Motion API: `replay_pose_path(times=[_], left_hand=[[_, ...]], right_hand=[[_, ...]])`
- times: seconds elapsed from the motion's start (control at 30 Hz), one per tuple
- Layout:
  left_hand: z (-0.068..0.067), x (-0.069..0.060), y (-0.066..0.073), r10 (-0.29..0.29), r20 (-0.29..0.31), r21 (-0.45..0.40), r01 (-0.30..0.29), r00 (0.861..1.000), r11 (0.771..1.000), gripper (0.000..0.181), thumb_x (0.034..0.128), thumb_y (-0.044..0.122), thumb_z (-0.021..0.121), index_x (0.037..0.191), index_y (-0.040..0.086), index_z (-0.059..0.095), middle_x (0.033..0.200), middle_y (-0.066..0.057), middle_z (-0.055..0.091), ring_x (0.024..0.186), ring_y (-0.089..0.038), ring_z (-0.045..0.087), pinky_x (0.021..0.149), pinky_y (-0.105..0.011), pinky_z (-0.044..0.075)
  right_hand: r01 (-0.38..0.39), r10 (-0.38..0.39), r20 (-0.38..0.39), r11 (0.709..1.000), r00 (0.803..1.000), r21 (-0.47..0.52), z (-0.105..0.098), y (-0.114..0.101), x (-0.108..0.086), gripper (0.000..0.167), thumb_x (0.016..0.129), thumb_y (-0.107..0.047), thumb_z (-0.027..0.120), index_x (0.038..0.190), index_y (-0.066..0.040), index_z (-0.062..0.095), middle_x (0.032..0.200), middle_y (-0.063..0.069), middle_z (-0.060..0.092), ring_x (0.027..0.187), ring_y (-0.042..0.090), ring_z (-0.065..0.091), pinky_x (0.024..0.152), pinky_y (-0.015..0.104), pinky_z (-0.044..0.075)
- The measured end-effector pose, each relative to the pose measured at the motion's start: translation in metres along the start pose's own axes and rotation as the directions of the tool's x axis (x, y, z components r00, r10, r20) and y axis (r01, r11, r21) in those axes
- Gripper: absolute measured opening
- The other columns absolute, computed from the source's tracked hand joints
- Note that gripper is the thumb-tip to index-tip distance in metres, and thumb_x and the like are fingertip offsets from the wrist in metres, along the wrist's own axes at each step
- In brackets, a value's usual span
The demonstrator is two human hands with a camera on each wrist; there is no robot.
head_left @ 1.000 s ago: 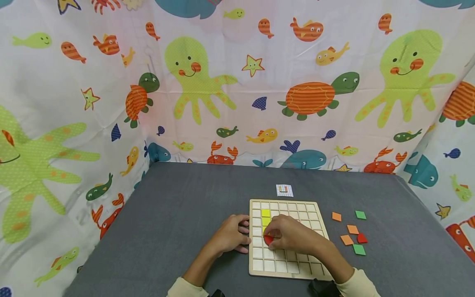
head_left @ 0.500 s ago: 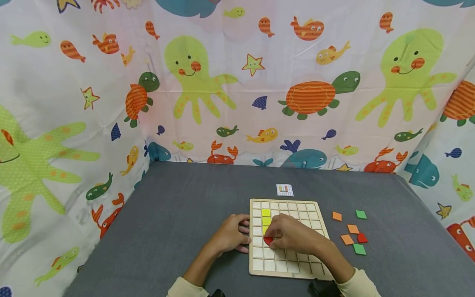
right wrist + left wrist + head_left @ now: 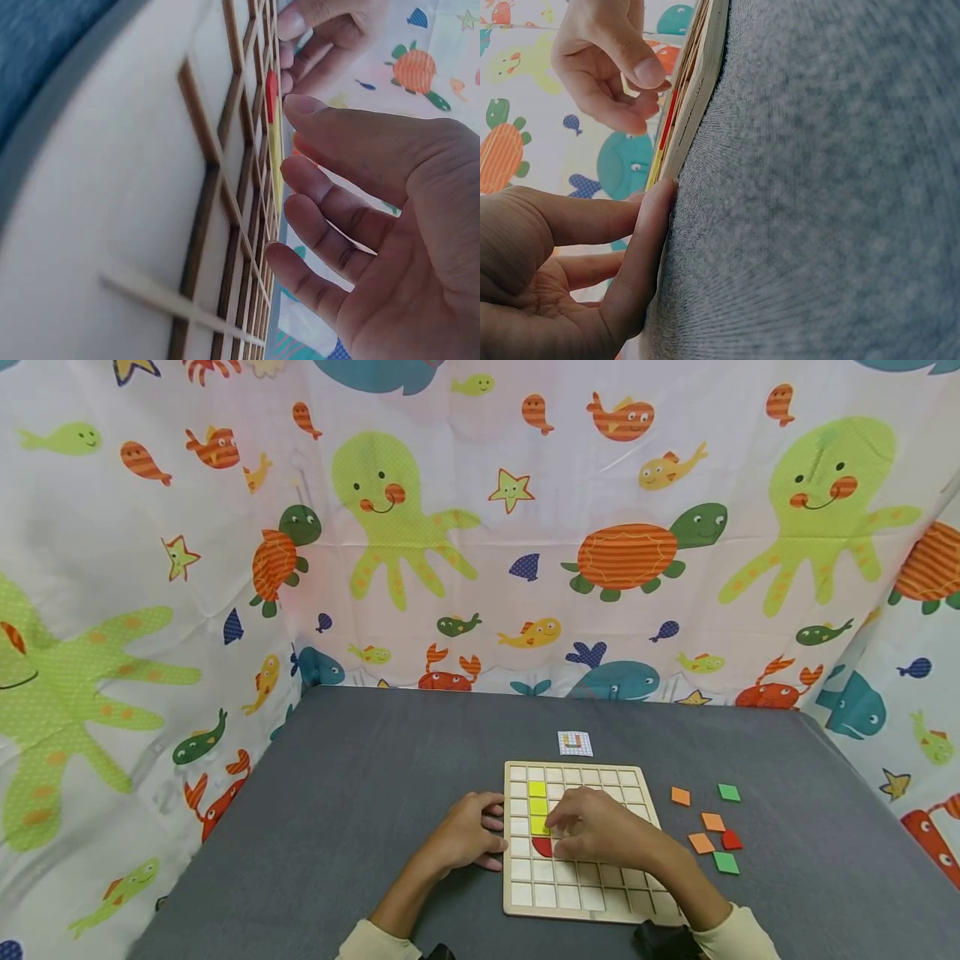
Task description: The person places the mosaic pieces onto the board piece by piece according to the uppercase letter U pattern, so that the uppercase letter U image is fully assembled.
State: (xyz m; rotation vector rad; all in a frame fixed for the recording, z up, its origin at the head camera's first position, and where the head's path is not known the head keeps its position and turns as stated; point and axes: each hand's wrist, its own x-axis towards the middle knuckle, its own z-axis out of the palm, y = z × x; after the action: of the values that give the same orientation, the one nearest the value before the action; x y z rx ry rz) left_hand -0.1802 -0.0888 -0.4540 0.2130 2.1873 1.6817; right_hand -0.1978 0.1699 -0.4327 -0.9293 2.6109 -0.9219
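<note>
I rest my left hand (image 3: pixel 467 831), fingers loosely bent, against the edge of the board (image 3: pixel 543 896); my right hand (image 3: pixel 600 829), fingers parted, empty, hovers beside the red piece (image 3: pixel 541 846), below the yellow squares (image 3: pixel 537 807). Placing seems done; next likely calls for lifting clear.

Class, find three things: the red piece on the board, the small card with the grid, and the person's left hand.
Red piece (image 3: pixel 542 847): head view, visible middle of its face.
Small card (image 3: pixel 575 744): head view, its printed middle.
Left hand (image 3: pixel 468 831): head view, back of the hand.
</note>
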Motion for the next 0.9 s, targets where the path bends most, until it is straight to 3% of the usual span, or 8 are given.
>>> replay_pose_path(times=[0.43, 0.63, 0.9], left_hand=[[0.0, 0.001, 0.0, 0.004, 0.001, 0.003, -0.004, 1.0, 1.0, 0.069, 0.0848, -0.016, 0.076, 0.149, -0.006, 0.052, 0.124, -0.017, 0.055, 0.108, -0.027, 0.062, 0.06, -0.039, 0.069], [-0.001, 0.0, 0.001, 0.016, 0.006, 0.015, -0.016, 1.0, 1.0, 0.068, 0.0852, -0.016, 0.075, 0.149, -0.007, 0.052, 0.125, -0.018, 0.055, 0.108, -0.028, 0.061, 0.061, -0.038, 0.069], [0.0, 0.0, 0.002, 0.006, 0.003, 0.022, -0.006, 1.0, 1.0, 0.068, 0.0863, -0.015, 0.076, 0.149, -0.005, 0.052, 0.125, -0.017, 0.055, 0.108, -0.027, 0.062, 0.061, -0.038, 0.069]], right_hand=[[-0.113, 0.116, -0.08, 0.992, 0.99, 0.049, -0.021, 0.017, -0.017, 0.03, 0.091, -0.025, 0.085, 0.117, -0.012, 0.078, 0.105, -0.004, 0.07, 0.095, 0.017, 0.065, 0.078, 0.03, 0.058], [-0.159, 0.167, -0.13, 0.985, 0.977, 0.068, -0.033, 0.029, -0.026, 0.029, 0.091, -0.021, 0.084, 0.117, -0.012, 0.078, 0.104, 0.0, 0.07, 0.094, 0.02, 0.063, 0.071, 0.026, 0.055], [-0.18, 0.189, -0.215, 0.982, 0.958, 0.06, -0.051, 0.05, -0.042, 0.029, 0.093, -0.022, 0.083, 0.119, -0.011, 0.078, 0.105, 0.002, 0.07, 0.095, 0.017, 0.06, 0.074, 0.029, 0.056]])
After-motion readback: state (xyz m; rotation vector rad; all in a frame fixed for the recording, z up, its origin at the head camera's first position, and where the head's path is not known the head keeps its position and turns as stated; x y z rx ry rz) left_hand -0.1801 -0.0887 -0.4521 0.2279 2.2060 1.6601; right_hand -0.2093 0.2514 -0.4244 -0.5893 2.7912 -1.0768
